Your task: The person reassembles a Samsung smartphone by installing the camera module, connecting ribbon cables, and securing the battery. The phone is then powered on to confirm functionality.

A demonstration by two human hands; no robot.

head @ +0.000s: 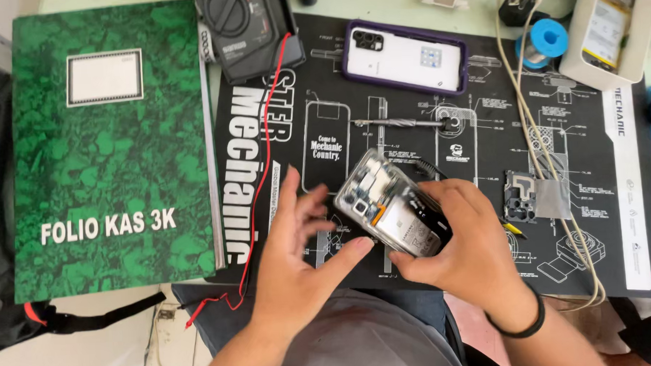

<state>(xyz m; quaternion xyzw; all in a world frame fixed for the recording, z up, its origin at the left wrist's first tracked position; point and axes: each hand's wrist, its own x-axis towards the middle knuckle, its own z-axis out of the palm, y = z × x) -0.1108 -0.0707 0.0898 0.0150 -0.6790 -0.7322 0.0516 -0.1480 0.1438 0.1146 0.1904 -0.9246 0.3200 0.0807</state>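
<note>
Here, right hand (465,247) clamped around an opened smartphone with silver frame and exposed battery (391,202), held tilted above the black printed repair mat (482,127). Left hand (295,256) open, fingers spread, thumb tip touching the phone's lower edge. Green marbled ledger book (111,147) lies left.

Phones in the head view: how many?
3. An opened phone held by the right hand, the left hand beside it; a white phone in a purple case on the mat; another opened one in the white tray top right. More may be hidden.
</note>
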